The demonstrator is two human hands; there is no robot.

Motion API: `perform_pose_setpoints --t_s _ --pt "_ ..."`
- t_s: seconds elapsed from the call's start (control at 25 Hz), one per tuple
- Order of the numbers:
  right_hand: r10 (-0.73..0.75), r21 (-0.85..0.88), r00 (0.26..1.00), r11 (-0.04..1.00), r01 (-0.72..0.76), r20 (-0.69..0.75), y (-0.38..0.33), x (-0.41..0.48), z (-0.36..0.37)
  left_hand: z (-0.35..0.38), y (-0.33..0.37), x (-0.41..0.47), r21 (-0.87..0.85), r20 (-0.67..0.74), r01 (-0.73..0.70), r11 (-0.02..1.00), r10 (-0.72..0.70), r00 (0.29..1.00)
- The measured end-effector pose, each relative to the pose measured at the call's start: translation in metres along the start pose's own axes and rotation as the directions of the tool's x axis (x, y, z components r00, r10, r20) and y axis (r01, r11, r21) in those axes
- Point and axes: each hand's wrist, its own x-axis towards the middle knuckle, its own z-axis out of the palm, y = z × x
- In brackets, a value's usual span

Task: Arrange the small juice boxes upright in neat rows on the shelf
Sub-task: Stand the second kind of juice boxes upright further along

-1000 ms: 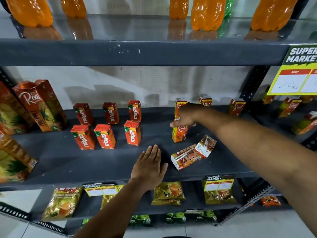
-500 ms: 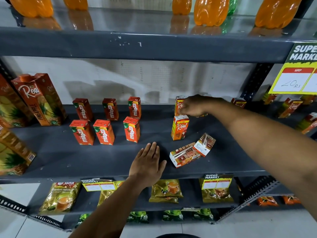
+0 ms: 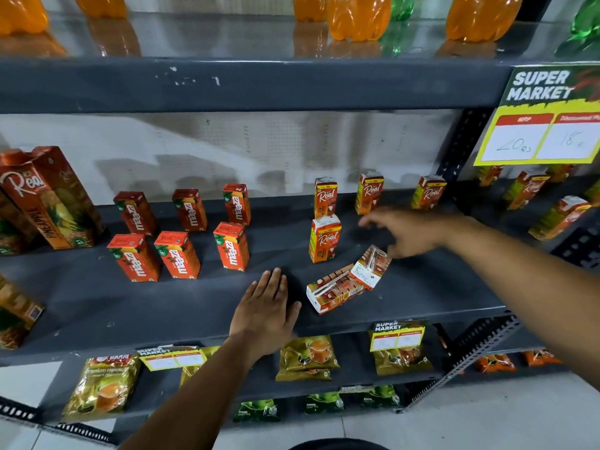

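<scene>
A: Task items first. Two small juice boxes lie flat on the grey shelf (image 3: 97,306), at about 5 o'clock from the standing front Real box (image 3: 324,238). The lower fallen box (image 3: 334,292) points its long side toward 2 o'clock; the upper fallen box (image 3: 370,267) overlaps its far end and touches it.

B: Upright stock?

A: Three Real boxes along the back: rear left (image 3: 325,198), rear middle (image 3: 369,193), rear right (image 3: 428,192). At 9 o'clock, six Maaza boxes (image 3: 231,245) stand in two rows of three.

B: Hands?

A: Right hand (image 3: 412,233) hovers at 1 o'clock of the fallen pair, fingers spread and empty, tips just above the upper one. Left hand (image 3: 264,311) lies flat on the shelf at 9 o'clock of the lower box, fingers straight and nearly together, holding nothing.

B: Risks?

A: My reading: lifting the upper box may drag the lower one toward the shelf edge at 6 o'clock, since they overlap. The right forearm reaches in low; a careless sweep could topple the front Real box. Uneven gaps would spoil the row.
</scene>
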Motion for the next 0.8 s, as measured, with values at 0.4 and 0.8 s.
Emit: perform_pose_setpoints --t_s 0.4,0.8 --pt "0.231 0.244 0.894 0.959 -0.142 -0.384 0.008 0.01 0.049 0.002 0.001 -0.001 -0.008 -0.042 0.009 1.0 -0.01 0.999" --pt "0.736 0.71 0.541 0.627 -0.32 -0.407 -0.002 0.044 0.078 0.003 0.001 -0.001 -0.026 -0.062 0.001 1.0 -0.003 0.998"
